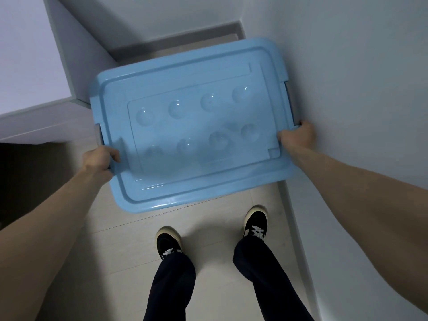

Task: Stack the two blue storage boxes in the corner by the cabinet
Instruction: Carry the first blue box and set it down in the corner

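Head view: blue box (192, 126), lid on, in the corner between cabinet (34, 66) and wall (347, 66). Left hand (99, 158) and right hand (298, 135) both have fingers closed on its end handles. Second box not visible; possibly beneath. Risk: tight fit, knuckles scraping the wall, or box landing skewed. Contents hidden by lid.

One blue storage box (192, 126) shows, its lid carrying eight round dimples in two rows of four; two hands, the left hand (98, 159) and right hand (298, 135); two black shoes (256, 225); one cabinet (34, 66)
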Demonstrator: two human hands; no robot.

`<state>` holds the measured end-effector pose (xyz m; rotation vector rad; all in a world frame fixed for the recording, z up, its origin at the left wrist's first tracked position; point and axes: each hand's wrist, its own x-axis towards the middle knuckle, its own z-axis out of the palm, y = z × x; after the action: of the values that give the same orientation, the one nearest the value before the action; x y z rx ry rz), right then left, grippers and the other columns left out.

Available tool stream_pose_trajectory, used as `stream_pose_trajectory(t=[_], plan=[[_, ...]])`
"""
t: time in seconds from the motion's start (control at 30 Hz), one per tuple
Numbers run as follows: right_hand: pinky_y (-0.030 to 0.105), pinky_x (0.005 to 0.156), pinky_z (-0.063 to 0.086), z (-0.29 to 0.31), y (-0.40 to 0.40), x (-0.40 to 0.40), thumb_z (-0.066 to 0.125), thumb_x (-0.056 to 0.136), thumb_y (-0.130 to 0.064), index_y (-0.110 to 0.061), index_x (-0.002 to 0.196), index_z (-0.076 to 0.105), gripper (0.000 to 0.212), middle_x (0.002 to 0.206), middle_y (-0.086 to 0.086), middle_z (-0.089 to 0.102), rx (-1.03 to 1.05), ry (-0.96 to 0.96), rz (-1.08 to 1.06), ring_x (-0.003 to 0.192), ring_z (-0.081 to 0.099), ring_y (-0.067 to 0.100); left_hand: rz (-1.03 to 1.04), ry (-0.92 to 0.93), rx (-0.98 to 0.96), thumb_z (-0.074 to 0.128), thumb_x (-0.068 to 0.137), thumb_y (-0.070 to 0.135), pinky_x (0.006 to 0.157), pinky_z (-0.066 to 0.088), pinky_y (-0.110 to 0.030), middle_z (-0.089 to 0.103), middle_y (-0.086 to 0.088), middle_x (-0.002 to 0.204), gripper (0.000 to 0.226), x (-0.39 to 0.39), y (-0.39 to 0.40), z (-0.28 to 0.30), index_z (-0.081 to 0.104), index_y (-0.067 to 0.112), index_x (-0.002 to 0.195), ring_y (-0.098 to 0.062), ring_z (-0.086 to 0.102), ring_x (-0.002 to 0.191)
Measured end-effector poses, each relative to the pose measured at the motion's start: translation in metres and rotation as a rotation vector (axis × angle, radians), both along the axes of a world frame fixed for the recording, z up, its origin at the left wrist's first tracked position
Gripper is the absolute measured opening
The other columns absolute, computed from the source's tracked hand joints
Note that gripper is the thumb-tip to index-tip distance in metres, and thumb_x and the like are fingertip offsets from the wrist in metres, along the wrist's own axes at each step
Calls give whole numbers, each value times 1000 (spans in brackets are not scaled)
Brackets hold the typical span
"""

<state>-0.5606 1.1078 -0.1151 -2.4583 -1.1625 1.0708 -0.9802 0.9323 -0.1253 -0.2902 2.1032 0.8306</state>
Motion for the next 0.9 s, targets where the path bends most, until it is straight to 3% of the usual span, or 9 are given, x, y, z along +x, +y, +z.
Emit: stream_pose_trajectory(t=[0.2,0.37,0.47,0.57,0.63,0.7,0.8,0.83,0.9], plan=[[42,86,60,-26,-3,2,75,66,-6,-8,108,61,44,101,4,67,3,0,-18,91,67,24,-9,24,-14,50,45,-13,74,47,-47,40,-12,65,23,-7,3,-21,51,6,57,-28,42,61],[45,84,61,-39,6,1,74,62,-10,-6,107,68,45,104,9,74,17,-27,-27,93,72,29,1,-30,-7,52,29,-8,73,49,-48,44,-11,69,32,-20,6,-38,51,7,57,-29,49,79],[43,84,61,-38,10,0,72,64,-9,-8,107,67,44,99,5,72,22,-4,-40,90,71,26,-27,-19,-2,52,43,-11,78,54,-47,44,-11,68,27,-17,10,-33,54,8,63,-31,50,66],[44,89,59,-36,10,1,71,67,-13,-10,115,64,49,109,7,71,-7,5,-32,97,70,27,-49,-73,-7,62,44,-6,78,59,-49,56,-14,84,39,-23,6,-33,65,8,80,-31,58,75],[45,92,57,-35,7,0,70,69,-18,-11,116,63,49,115,9,71,-29,-13,11,103,68,28,-63,-82,-45,67,44,-1,71,59,-42,58,-13,88,49,-19,-2,-28,66,10,93,-29,59,74],[46,99,52,-32,-2,0,67,73,-27,-10,126,58,56,127,15,63,-77,-49,-11,118,62,33,-55,-78,-87,69,61,3,59,54,-35,61,-12,85,41,-2,-15,-21,66,9,102,-27,61,69],[42,110,38,-22,-24,-5,61,90,-26,-5,144,41,61,148,21,43,-212,-158,-133,136,45,37,27,-168,-142,69,76,7,53,54,-29,66,-14,105,39,35,-42,-11,64,5,114,-30,63,74],[40,111,36,-16,-33,-7,58,93,-25,-5,146,38,60,151,20,39,-238,-143,-203,138,43,37,44,-196,-158,69,79,7,56,53,-29,61,-13,108,37,49,-52,-3,61,7,116,-28,59,74],[38,112,35,-9,-54,-12,54,96,-22,-5,149,32,60,154,19,36,-268,-71,-320,139,43,34,94,-240,-186,68,85,7,81,53,-43,46,-10,117,47,76,-62,9,50,10,128,-29,50,93]])
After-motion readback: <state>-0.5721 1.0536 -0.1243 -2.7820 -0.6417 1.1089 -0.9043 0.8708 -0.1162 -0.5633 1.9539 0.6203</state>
